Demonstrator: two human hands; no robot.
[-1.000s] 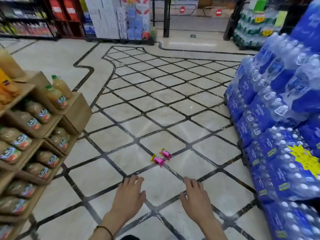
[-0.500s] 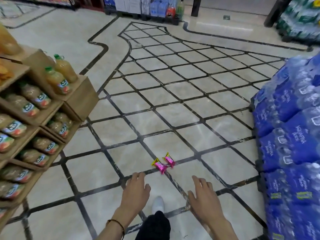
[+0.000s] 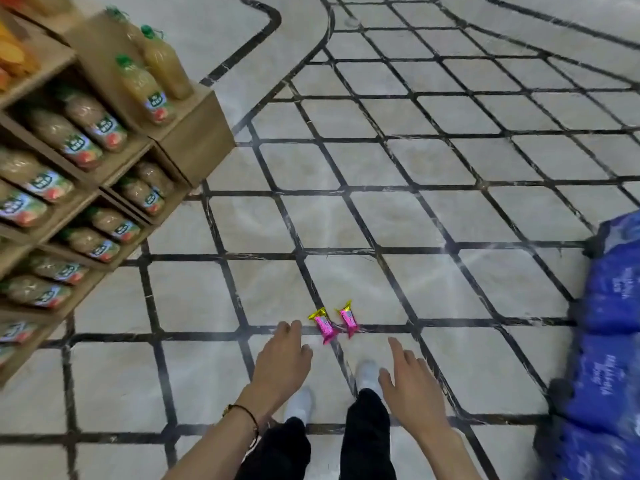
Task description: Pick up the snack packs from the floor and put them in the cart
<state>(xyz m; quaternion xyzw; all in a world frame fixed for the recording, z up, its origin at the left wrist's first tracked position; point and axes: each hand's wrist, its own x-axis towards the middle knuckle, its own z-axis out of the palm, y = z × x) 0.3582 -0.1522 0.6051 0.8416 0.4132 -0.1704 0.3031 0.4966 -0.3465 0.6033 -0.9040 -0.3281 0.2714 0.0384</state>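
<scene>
Two small pink snack packs with yellow ends lie side by side on the tiled floor, the left pack (image 3: 324,326) and the right pack (image 3: 347,318). My left hand (image 3: 282,362) reaches down with relaxed fingers, its fingertips just left of the left pack and holding nothing. My right hand (image 3: 410,386) hangs lower and to the right of the packs, fingers spread, empty. No cart is in view.
A wooden shelf unit (image 3: 194,133) full of juice bottles (image 3: 145,88) stands at the left. Blue shrink-wrapped water packs (image 3: 609,341) are stacked at the right. My white shoes (image 3: 299,403) and dark trousers show below my hands.
The view has tilted down and come closer to the floor. Both hands have moved toward the two packs; my left fingertips are now almost beside the left pack.
</scene>
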